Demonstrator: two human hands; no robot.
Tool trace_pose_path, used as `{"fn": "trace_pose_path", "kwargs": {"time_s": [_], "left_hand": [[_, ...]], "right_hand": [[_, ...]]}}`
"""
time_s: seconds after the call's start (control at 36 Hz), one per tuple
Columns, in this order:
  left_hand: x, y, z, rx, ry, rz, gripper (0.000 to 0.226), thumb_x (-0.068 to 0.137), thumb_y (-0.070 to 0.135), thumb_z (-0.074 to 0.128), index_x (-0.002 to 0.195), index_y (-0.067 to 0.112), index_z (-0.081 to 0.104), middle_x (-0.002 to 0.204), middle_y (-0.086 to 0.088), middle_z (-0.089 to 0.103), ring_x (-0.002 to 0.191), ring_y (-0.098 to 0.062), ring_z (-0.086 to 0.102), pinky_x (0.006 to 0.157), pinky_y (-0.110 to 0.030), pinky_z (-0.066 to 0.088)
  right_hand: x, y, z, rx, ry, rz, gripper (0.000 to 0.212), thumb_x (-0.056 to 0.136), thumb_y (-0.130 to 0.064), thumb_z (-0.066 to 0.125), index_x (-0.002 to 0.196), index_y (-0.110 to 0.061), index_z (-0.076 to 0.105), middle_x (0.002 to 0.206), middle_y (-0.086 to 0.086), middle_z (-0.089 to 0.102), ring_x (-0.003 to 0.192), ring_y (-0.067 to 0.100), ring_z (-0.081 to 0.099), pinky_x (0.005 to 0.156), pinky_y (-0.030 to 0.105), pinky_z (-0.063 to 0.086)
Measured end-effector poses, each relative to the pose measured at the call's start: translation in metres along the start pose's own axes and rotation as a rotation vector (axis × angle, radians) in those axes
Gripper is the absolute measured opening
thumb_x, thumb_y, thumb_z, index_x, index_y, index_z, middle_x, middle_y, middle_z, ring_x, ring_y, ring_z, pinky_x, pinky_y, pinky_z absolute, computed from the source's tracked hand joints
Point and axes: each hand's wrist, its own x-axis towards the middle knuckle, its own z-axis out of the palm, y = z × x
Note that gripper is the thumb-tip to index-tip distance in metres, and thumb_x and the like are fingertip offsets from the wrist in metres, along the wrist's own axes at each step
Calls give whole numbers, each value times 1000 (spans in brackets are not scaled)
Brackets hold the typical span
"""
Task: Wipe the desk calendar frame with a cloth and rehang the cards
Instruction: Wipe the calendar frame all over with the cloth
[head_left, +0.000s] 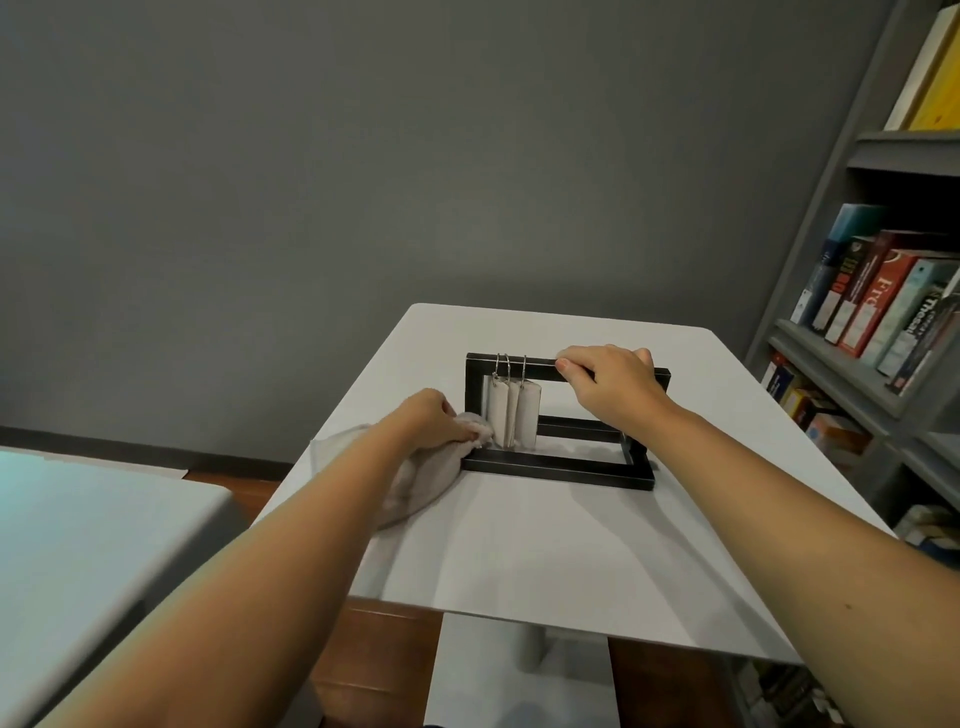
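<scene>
A black desk calendar frame (558, 470) stands on the white table (545, 561), with a flat base and an upright part. White cards (514, 415) hang on metal rings from a thin rod at the left end of the top bar. My right hand (605, 387) grips the top bar to the right of the cards. My left hand (428, 418) holds a beige cloth (415, 480) bunched against the frame's left side, by its lower corner. Part of the cloth trails on the table under my forearm.
A grey bookshelf (878, 156) full of books stands close to the table's right side. Another pale surface (78, 545) lies at the lower left, across a gap of wooden floor. A grey wall is behind the table.
</scene>
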Motion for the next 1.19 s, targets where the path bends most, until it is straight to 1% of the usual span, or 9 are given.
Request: {"fn": "trace_pose_path", "kwargs": {"time_s": [0.11,0.22,0.31,0.56,0.75,0.92,1.08,1.14,1.19], "left_hand": [[2,-8,-7,9,-3,-94,38,83,31,65,112,7,58,115,-10,61,102,-26,56,79,-30,43],[-1,-32,-7,-255,48,-75,20,81,29,68,91,15,57,90,-3,61,80,-19,53,65,-27,39],[-6,-32,-3,-431,-51,-76,25,77,32,73,92,19,58,92,-5,65,73,-16,54,68,-27,41],[-2,5,9,-234,-23,-120,66,70,35,80,122,9,49,121,-6,54,110,-23,50,83,-28,37],[0,6,8,-309,-52,-110,37,75,20,75,100,16,48,104,-5,53,93,-20,47,76,-27,38],[-1,-4,7,-328,-22,-117,30,79,18,69,103,17,51,98,-5,53,83,-19,48,54,-25,33],[-3,4,-1,-181,-148,-222,46,85,29,65,124,7,53,125,-10,54,114,-29,51,88,-31,40],[-6,13,-6,-93,-197,-250,45,92,32,55,128,5,50,128,-9,52,117,-29,50,86,-30,37],[-9,18,-10,-108,-293,-272,32,96,27,49,119,5,53,109,-10,55,101,-27,51,78,-28,35]], "right_hand": [[0,0,-1,1,-7,-1,34,100,-23,33,68,-31,43,61,-13,42,77,19,45,86,38,28],[-1,0,-1,-11,-5,-6,38,100,-24,32,64,-33,39,62,-13,42,78,18,45,85,37,28],[0,0,0,-8,6,-4,31,100,-24,32,73,-29,46,66,-11,47,80,19,47,85,37,27],[-1,1,3,-16,29,-11,44,100,-23,32,58,-35,30,59,-13,40,75,18,43,85,39,29],[-1,3,3,-14,26,-23,44,100,-24,32,58,-35,29,58,-14,37,75,18,41,86,40,29],[-2,1,2,-15,19,-16,44,100,-24,32,58,-35,29,59,-14,37,76,17,41,84,38,27],[-2,2,3,-13,23,-17,30,100,-24,32,74,-28,46,63,-14,43,81,18,44,81,34,23],[-1,2,4,-17,36,-19,30,100,-24,32,73,-29,44,61,-15,41,79,18,43,80,34,24],[-1,2,4,-22,39,-14,37,100,-24,33,65,-33,39,60,-15,40,78,18,43,83,37,26]]}}
